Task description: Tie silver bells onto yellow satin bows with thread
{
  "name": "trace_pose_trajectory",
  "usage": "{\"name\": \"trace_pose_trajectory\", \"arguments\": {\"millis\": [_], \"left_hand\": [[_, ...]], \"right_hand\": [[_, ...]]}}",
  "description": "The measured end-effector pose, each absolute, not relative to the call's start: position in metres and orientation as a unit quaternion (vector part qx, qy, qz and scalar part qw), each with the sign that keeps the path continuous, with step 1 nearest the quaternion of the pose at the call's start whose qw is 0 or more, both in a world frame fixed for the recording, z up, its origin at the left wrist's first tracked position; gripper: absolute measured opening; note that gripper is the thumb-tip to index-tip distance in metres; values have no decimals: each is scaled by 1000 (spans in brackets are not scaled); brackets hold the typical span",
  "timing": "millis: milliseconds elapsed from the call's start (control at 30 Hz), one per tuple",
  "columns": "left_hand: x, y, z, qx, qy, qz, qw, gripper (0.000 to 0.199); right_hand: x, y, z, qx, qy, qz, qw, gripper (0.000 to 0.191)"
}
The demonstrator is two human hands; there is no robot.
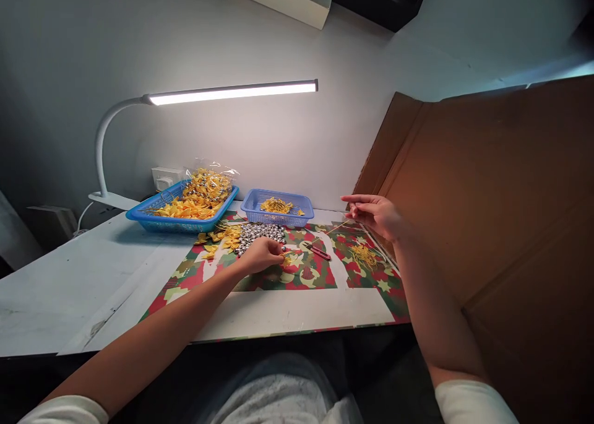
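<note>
My left hand [262, 255] is closed in a pinch low over the table, beside a pile of silver jingle bells [258, 233]. A small yellow piece, perhaps a ribbon bow, shows at its fingertips. From there a thin yellow cord [338, 227] runs taut up to the right. Raised near the cardboard, my right hand [375, 215] pinches the cord's other end, with one finger stretched out. Between the hands, small red-handled snips [317, 250] lie on the patterned sheet. Yellow ribbon bows [227, 237] are scattered left of the bells.
A blue basket [185, 226] heaped with yellow bows stands at the back left. Behind the bells sits a smaller blue-violet basket [277, 216] holding yellow pieces. Loose yellow cords [364, 257] lie at right. A cardboard wall [501, 213] borders the right; a lamp [232, 94] hangs above.
</note>
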State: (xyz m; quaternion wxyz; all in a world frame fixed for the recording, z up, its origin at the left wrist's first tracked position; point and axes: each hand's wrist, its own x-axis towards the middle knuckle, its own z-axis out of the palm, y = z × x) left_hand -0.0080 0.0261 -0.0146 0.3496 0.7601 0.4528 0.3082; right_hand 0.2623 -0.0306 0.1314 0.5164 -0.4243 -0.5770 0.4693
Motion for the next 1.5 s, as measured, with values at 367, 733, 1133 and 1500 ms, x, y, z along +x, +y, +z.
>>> {"name": "trace_pose_trajectory", "arguments": {"millis": [367,733,1133,1500], "left_hand": [[-9,27,-12,756,469,311,334,14],[-9,24,-9,850,411,282,169,5],[-10,33,-6,652,440,453,420,16],[-8,35,8,368,391,554,636,18]], "right_hand": [[282,-40,142,-525,-593,427,436,11],[252,-34,140,-463,-617,383,509,19],[198,-90,134,-297,-615,367,632,18],[209,-124,17,-320,-416,697,489,29]]}}
